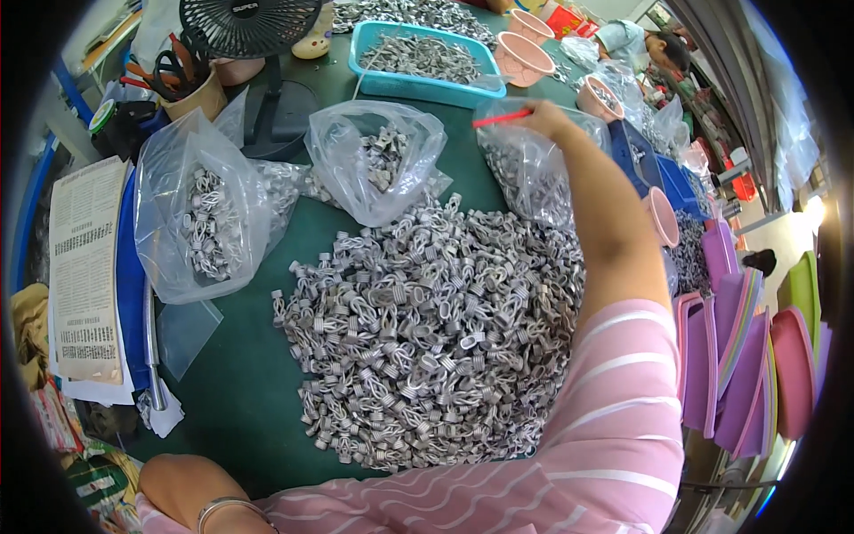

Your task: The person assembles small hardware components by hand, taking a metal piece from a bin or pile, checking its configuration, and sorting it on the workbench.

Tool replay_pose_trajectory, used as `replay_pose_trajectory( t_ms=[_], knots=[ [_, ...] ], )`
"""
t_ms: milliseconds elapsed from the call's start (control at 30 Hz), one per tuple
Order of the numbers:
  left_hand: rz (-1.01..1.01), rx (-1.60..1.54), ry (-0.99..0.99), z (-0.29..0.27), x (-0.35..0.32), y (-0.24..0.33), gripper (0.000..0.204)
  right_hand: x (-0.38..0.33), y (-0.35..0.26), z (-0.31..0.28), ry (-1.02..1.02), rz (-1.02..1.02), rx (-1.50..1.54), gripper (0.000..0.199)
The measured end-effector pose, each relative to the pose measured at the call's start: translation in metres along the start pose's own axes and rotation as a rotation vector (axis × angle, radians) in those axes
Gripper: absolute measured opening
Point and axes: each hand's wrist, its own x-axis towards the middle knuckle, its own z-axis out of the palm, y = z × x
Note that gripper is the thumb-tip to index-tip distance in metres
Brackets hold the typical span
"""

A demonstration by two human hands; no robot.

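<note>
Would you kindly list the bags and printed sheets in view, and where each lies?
Printed paper sheet: left edge, white, dense dark text.
Left clear bag: holds grey metal parts.
Middle clear bag: behind the pile, open.
Right clear bag: under the right hand, which holds a red pen.

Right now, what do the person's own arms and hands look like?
Both forearms are bare. The right arm wears a short pink sleeve with thin white stripes. The left arm has a thin silvery bangle at the wrist. No gloves show.
</note>
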Motion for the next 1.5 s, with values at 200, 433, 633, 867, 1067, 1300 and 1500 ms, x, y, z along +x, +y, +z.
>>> replay_pose_trajectory(
  t_ms=[200, 433, 633, 867, 1067, 1300, 1500],
  knots=[
    [-0.015, -0.056, -0.01, 0.007, 0.001, 0.001, 0.031, -0.063, -0.042, -0.078, 0.006, 0.189, 0.344, 0.03],
    [-0.121, -0.067, 0.001, 0.013, -0.001, 0.009, 0.032, -0.076, 0.006, -0.034, 0.185, 0.119, -0.032, 0.082],
    [-0.164, -0.02, -0.055, 0.012, 0.004, 0.014, 0.03, -0.071, 0.046, 0.005, 0.134, 0.161, 0.217, 0.07],
    [-0.318, -0.244, -0.227, 0.001, 0.011, 0.019, 0.026, -0.072, 0.012, -0.015, 0.512, -0.125, 0.426, 0.039],
    [-0.252, -0.209, -0.255, -0.008, 0.005, 0.018, 0.021, -0.06, 0.028, 0.0, 0.187, 0.015, 0.06, 0.058],
    [-0.228, -0.221, -0.344, -0.022, 0.007, 0.005, 0.014, -0.05, 0.09, 0.018, -0.144, 0.373, 0.155, 0.079],
    [-0.353, -0.255, -0.434, -0.033, 0.004, 0.014, 0.006, -0.075, 0.057, -0.025, 0.1, 0.336, -0.158, 0.042]
  ],
)
